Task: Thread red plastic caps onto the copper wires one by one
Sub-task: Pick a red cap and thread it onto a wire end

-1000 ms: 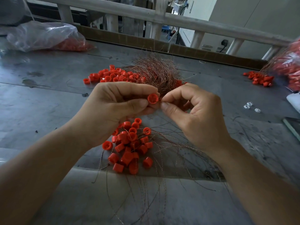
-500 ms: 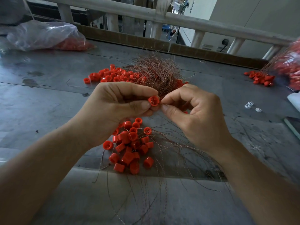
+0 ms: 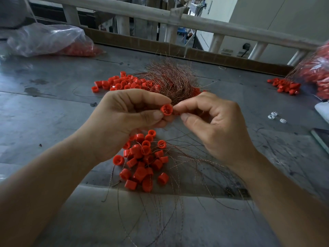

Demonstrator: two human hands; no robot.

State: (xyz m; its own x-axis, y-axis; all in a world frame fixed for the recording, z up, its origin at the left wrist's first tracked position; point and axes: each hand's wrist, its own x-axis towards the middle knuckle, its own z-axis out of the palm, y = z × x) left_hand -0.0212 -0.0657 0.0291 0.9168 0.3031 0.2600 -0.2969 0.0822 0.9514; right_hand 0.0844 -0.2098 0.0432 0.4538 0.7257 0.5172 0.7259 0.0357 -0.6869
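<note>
My left hand [image 3: 122, 120] pinches a small red plastic cap [image 3: 166, 110] between thumb and fingers, its open side turned toward me. My right hand [image 3: 211, 122] meets it from the right, thumb and forefinger pinched together at the cap's edge; the thin copper wire between them is too fine to make out. Below the hands lies a heap of red caps [image 3: 142, 161] with copper wires [image 3: 178, 193] trailing toward me. Behind the hands sits a tangled bundle of copper wire [image 3: 170, 79] beside a second spread of red caps [image 3: 121, 82].
The grey metal table [image 3: 44, 107] carries a clear plastic bag of red caps [image 3: 51, 41] at the far left and another bag of caps [image 3: 318, 72] with a small pile [image 3: 284, 86] at the right. Small white pieces [image 3: 275, 116] lie right. A railing [image 3: 195, 22] runs behind.
The cap has turned in my left fingers so its open side faces me more. My right fingertips stay pinched at its right edge. Both hands have barely shifted.
</note>
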